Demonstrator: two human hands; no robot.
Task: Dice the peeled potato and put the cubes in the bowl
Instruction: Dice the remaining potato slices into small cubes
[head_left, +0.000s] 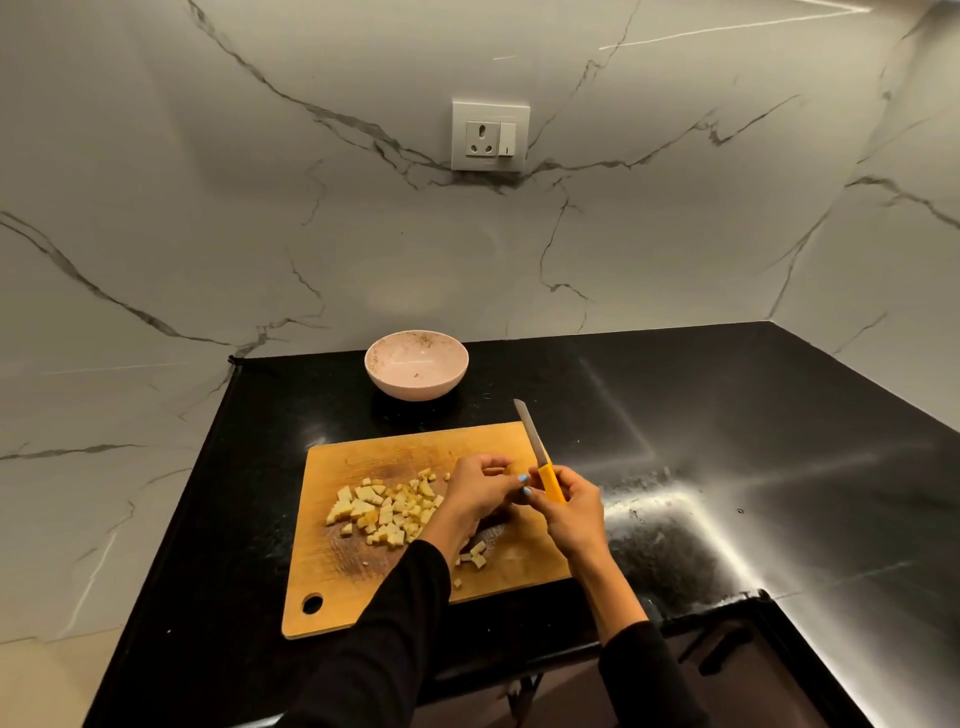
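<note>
Over the wooden cutting board (363, 582) now, and both hands are up off its surface, meeting just above the right half. The right hand (571, 512) has its grip clamped round the yellow handle of a small knife (540, 462), thumb alongside, blade angled up and away toward the far side of the desk (727, 415). The left hand (480, 491) comes in from a black sleeve (395, 623), fingers curled, tips pressed close against the knife hand; a sliver of pale potato piece (511, 469) shows between the two hands, and the left grip looks pinched on it, though most of that piece is hidden behind the fingers.

Down on the board, the diced potato cubes (384, 512) lie in a loose heap left of centre, pale yellow, uneven in size. A few stray cubes (475, 555) sit apart nearer the front edge, just beside the left wrist. The board's hanging hole is at its near left corner.

The bowl (416, 365), pinkish and speckled, stands beyond the board near the wall, well apart from the heap, with only a few specks showing inside it. No cubes in it yet.

Behind, a white marble-patterned wall with a socket and switch plate (490, 136) above the bowl. The black desk shines with streaks of light on the right.
</note>
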